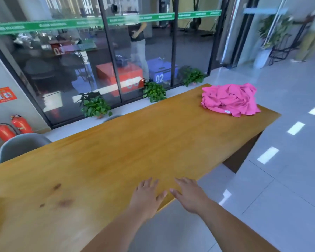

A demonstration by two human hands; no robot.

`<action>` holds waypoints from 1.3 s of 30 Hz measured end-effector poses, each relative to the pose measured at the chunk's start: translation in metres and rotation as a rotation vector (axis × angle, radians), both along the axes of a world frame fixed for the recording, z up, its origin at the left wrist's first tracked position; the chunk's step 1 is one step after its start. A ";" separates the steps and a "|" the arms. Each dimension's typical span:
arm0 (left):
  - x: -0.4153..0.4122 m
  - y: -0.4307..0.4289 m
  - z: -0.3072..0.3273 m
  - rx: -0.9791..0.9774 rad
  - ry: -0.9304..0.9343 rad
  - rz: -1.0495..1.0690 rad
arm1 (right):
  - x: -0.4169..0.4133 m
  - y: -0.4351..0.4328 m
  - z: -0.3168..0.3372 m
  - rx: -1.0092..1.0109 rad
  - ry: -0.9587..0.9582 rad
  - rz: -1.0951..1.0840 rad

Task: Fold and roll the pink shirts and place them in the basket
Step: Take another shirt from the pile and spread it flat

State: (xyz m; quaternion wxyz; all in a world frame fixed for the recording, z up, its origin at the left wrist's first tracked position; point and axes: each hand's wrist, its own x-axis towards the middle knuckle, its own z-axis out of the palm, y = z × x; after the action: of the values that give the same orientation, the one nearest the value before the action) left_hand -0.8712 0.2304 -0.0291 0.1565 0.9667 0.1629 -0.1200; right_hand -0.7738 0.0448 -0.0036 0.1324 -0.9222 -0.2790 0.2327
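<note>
A crumpled heap of pink shirts lies at the far right end of the long wooden table. My left hand and my right hand are side by side over the table's near edge, fingers spread and straight, holding nothing. Both hands are far from the pink heap. No basket is in view.
A grey chair stands behind the table at the left. Potted plants line the sill under the glass wall. Two red fire extinguishers sit at the far left. Tiled floor lies to the right, with a person at the far right.
</note>
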 end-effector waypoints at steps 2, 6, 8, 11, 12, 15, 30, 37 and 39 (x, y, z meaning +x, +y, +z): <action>0.023 -0.028 0.001 -0.004 0.001 -0.057 | 0.016 -0.032 0.001 -0.003 -0.009 -0.067; 0.064 -0.073 0.001 0.010 0.001 -0.188 | 0.039 -0.088 0.001 -0.003 -0.034 -0.183; 0.085 -0.091 -0.002 0.004 0.008 -0.232 | 0.048 -0.113 0.000 -0.001 -0.033 -0.237; 0.114 -0.118 -0.006 -0.019 0.019 -0.284 | 0.064 -0.149 -0.002 -0.016 -0.027 -0.315; 0.123 -0.127 -0.007 -0.033 0.021 -0.304 | 0.070 -0.160 -0.003 -0.021 -0.023 -0.338; 0.153 -0.153 -0.007 -0.066 0.025 -0.367 | 0.092 -0.186 -0.004 -0.033 -0.007 -0.395; 0.390 -0.227 -0.039 -0.177 0.043 -0.337 | 0.291 -0.256 -0.005 -0.143 0.047 -0.444; 0.486 -0.238 -0.033 -0.194 0.051 -0.314 | 0.393 -0.266 -0.010 -0.149 0.009 -0.388; 0.503 -0.236 -0.030 -0.175 0.062 -0.313 | 0.414 -0.265 -0.011 -0.126 0.019 -0.379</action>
State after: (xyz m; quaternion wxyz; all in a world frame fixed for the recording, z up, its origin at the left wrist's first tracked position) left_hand -0.3684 -0.0058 -0.0592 0.2143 0.9588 0.0041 -0.1865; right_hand -0.3602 -0.2202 -0.0142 0.1187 -0.9624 -0.0839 0.2294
